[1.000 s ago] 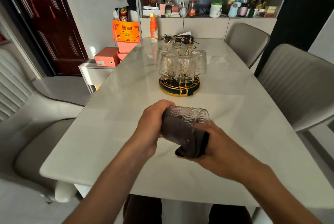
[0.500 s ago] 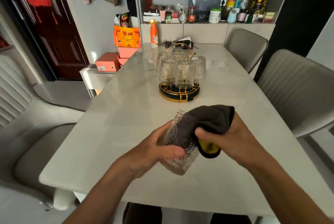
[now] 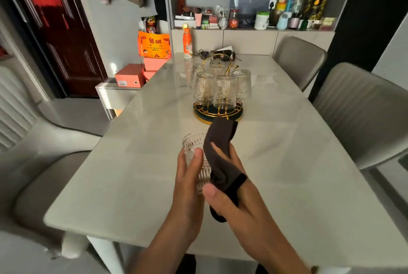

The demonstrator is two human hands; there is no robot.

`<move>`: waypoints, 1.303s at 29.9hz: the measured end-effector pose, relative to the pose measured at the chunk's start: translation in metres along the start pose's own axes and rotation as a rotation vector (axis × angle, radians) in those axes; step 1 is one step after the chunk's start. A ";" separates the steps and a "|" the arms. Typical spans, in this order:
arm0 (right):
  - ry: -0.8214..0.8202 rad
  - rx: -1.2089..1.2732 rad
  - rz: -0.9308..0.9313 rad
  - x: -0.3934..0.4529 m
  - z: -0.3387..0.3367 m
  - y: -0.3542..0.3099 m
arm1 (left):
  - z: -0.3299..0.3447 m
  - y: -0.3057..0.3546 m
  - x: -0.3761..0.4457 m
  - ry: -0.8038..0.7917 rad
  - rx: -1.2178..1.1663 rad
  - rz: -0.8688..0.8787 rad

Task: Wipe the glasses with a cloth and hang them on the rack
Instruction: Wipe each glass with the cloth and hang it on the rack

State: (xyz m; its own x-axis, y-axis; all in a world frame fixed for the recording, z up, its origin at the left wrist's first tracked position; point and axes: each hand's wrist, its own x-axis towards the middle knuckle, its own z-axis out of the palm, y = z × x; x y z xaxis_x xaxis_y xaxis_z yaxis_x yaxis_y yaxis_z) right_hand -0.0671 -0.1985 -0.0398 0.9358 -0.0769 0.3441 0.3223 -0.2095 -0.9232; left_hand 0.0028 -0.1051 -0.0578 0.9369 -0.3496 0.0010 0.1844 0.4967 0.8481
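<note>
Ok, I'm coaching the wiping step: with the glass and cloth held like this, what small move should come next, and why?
Probably turn the clear patterned glass a little in the left hand so the dark brown cloth meets an unwiped side. The right hand presses the cloth against one side only, and the glass is not yet at the round gold wire rack.

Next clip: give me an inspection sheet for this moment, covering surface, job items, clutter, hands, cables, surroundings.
Surface: pale marble-look table, glossy.
Job's things: patterned glass held above the table; dark cloth draped against it; gold rack carrying upturned glasses.
Clutter: orange bottle, keys and a dark pouch at the far end.
Hands: left hand grips the glass; right hand holds the cloth.
Cables: nothing seen.
Surroundings: grey chairs, crowded shelf, dark red door.
</note>
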 end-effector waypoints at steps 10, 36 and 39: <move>0.177 -0.219 0.044 -0.003 0.026 -0.009 | -0.002 0.001 0.006 0.097 0.101 0.032; 0.296 0.131 0.010 0.026 0.002 -0.007 | 0.011 0.018 0.003 -0.042 0.061 -0.046; 0.284 -0.166 -0.014 0.016 0.022 -0.008 | 0.005 0.022 0.006 -0.067 -0.028 -0.158</move>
State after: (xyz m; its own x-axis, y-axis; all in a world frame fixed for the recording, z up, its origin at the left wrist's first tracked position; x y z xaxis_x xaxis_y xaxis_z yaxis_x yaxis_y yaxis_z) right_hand -0.0518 -0.1764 -0.0309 0.8466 -0.3370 0.4120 0.2849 -0.3668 -0.8856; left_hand 0.0110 -0.1005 -0.0367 0.8739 -0.4766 -0.0955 0.3372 0.4531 0.8252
